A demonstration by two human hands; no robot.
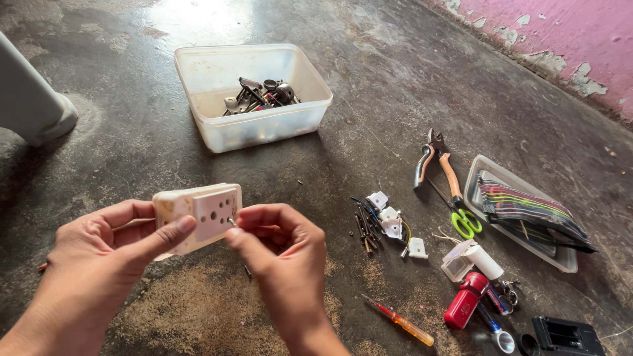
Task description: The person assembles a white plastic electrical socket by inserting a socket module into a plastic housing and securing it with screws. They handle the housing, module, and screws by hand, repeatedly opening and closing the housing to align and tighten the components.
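Over rough, mottled concrete floor, my left hand clamps a smooth cream plastic socket box while my right hand pinches a tiny metal screw against its face.

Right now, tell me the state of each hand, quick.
Left hand: closed around the cream rectangular plastic socket box, thumb across its front.
Right hand: fingertips pinched on a small metal screw at the box's face.
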